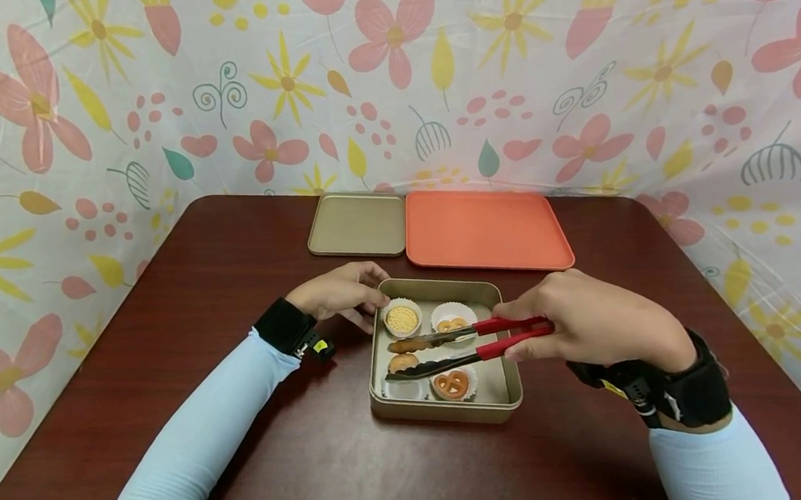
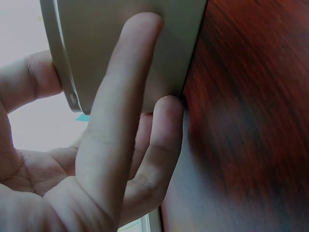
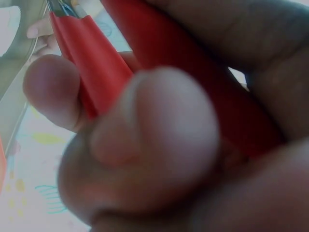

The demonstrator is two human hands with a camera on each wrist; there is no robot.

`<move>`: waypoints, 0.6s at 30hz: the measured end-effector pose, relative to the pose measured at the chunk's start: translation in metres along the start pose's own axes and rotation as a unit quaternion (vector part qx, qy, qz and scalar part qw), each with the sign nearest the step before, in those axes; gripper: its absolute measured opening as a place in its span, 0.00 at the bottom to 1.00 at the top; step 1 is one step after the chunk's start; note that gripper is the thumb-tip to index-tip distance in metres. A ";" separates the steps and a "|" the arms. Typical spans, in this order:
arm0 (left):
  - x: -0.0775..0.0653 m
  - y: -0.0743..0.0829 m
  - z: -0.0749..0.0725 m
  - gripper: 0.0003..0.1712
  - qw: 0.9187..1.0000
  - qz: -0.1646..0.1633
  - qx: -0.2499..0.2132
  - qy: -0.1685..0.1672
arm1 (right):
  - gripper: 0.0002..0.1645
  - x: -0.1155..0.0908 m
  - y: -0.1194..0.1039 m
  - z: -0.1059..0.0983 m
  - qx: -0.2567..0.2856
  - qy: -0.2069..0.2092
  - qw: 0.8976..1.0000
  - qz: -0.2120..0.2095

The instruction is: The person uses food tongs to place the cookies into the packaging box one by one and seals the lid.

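Observation:
My right hand (image 1: 596,317) grips red-handled tongs (image 1: 500,346) over a gold-coloured tin box (image 1: 448,412). A round golden cookie (image 1: 402,362) lies between the tong tips, above a white paper cup (image 1: 406,390) at the box's near left. Fingers of my left hand (image 1: 340,290) hold the box's far left corner. In the left wrist view, one finger lies along the box wall (image 2: 87,48) and another touches the rim. Inside stand a yellow dotted cracker (image 1: 402,320) in a paper cup, a pretzel (image 1: 451,385) at the near right, and another pretzel (image 1: 452,324) partly behind the tongs.
Behind the box, a flat gold tray (image 1: 358,223) and a larger orange tray (image 1: 483,228) lie side by side on the dark wooden table (image 1: 276,464). A flower-printed sheet (image 1: 388,86) hangs along the table's back and sides.

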State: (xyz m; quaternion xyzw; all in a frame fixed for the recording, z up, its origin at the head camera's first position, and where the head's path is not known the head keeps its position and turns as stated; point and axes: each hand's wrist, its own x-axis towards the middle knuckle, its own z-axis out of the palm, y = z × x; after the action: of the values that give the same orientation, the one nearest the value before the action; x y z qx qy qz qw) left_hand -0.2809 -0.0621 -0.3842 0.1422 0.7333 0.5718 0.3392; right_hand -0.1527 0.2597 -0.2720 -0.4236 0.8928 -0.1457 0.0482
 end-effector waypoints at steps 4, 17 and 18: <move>0.001 -0.001 -0.001 0.27 1.000 0.000 0.001 0.000 | 0.20 0.001 -0.001 0.002 0.003 -0.010 1.000 0.003; 0.000 0.001 0.000 0.26 1.000 -0.001 0.002 0.002 | 0.23 0.004 -0.003 0.004 -0.003 -0.027 1.000 0.014; 0.000 0.000 0.000 0.26 1.000 -0.001 0.001 0.002 | 0.23 0.004 -0.003 0.004 -0.002 -0.028 0.999 0.016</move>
State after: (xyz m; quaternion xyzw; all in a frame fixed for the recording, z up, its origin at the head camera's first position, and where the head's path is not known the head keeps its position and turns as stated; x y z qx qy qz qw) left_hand -0.2807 -0.0620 -0.3838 0.1408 0.7347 0.5710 0.3382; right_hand -0.1522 0.2538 -0.2749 -0.4136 0.8979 -0.1308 0.0750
